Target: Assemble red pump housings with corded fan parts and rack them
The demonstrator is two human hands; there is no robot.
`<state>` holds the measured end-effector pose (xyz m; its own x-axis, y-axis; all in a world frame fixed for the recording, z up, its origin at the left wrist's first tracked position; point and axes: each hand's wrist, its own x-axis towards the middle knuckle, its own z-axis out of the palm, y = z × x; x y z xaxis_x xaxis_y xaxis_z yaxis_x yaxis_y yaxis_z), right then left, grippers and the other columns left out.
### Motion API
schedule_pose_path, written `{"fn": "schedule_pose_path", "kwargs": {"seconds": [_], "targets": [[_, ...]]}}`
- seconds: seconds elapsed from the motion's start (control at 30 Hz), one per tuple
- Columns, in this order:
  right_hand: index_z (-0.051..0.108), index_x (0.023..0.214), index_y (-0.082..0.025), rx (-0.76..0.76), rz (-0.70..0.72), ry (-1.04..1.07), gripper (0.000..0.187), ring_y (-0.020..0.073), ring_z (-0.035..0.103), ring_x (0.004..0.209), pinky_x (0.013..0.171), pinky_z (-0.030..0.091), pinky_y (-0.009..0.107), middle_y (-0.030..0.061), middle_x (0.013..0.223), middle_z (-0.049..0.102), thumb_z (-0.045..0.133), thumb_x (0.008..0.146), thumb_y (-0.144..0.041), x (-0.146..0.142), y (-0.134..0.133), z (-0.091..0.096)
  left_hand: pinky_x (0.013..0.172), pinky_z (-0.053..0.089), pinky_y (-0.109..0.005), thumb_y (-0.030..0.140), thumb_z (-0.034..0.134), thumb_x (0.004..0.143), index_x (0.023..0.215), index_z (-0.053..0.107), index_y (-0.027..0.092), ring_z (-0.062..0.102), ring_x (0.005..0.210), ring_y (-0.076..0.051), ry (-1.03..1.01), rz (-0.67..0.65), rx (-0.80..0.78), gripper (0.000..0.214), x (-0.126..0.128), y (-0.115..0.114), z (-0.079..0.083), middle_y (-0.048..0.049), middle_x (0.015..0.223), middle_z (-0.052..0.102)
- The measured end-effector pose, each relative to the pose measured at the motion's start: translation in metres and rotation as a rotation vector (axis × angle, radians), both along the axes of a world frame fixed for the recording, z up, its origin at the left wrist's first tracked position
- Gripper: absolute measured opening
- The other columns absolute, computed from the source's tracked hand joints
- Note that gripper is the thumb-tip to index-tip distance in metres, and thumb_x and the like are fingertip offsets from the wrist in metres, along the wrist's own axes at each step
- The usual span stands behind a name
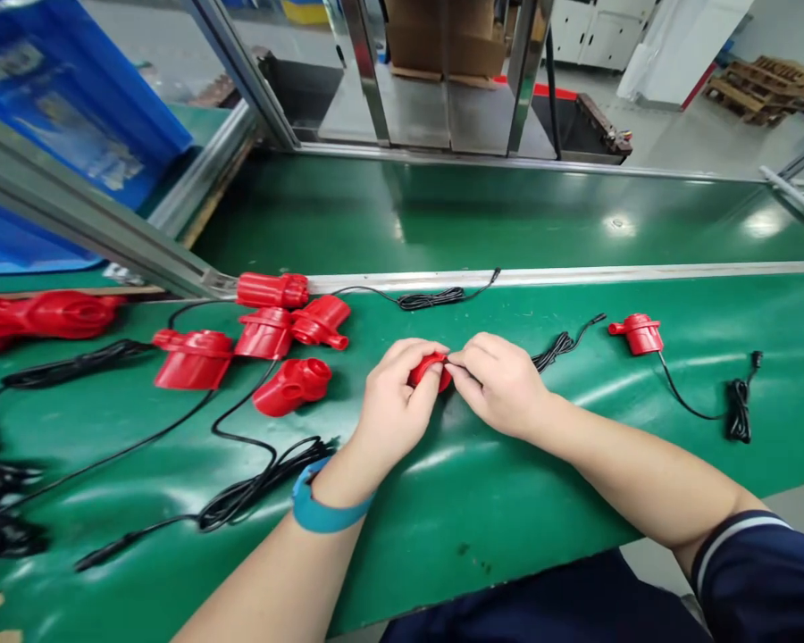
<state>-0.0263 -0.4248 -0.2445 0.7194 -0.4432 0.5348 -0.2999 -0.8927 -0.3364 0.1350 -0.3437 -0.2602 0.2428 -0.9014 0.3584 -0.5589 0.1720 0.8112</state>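
Note:
My left hand (397, 404) is wrapped around a small red plastic pump part (430, 368) on the green bench top (456, 509). My right hand (498, 379) pinches at the same part from the right, fingertips on its top edge. Its black cord (563, 343) trails off to the right behind my right hand. Most of the part is hidden by my fingers. A blue band (322, 509) circles my left wrist.
Several red pump housings (268, 344) with black cords (255, 491) lie to the left. A finished red pump (638, 333) with a coiled cord (738, 406) lies at right. A green conveyor belt (509, 214) runs behind, beyond a metal rail (576, 273). Blue bins (54, 107) stand at back left.

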Motion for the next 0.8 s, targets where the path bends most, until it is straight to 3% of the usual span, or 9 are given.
{"fn": "schedule_pose_path", "kwargs": {"seconds": [0.33, 0.8], "targets": [[0.065, 0.081, -0.015, -0.080, -0.043, 0.028, 0.035, 0.0184, 0.061, 0.067, 0.064, 0.050, 0.033, 0.0066, 0.074, 0.068, 0.043, 0.106, -0.021, 0.0026, 0.0049, -0.0054, 0.097, 0.049, -0.036, 0.022, 0.051, 0.098, 0.111, 0.067, 0.017, 0.062, 0.106, -0.021, -0.064, -0.062, 0.094, 0.021, 0.0006, 0.0042, 0.0037, -0.0082, 0.110, 0.066], [0.067, 0.087, -0.017, 0.008, -0.051, 0.098, 0.031, 0.0202, 0.068, 0.080, 0.078, 0.056, 0.035, 0.0086, 0.085, 0.074, 0.044, 0.107, -0.022, 0.0002, 0.0058, -0.0049, 0.093, 0.048, -0.033, 0.021, 0.050, 0.099, 0.105, 0.067, 0.018, 0.062, 0.101, -0.020, -0.089, -0.024, 0.092, 0.019, 0.0001, 0.0038, 0.0030, -0.0060, 0.104, 0.066]]}}
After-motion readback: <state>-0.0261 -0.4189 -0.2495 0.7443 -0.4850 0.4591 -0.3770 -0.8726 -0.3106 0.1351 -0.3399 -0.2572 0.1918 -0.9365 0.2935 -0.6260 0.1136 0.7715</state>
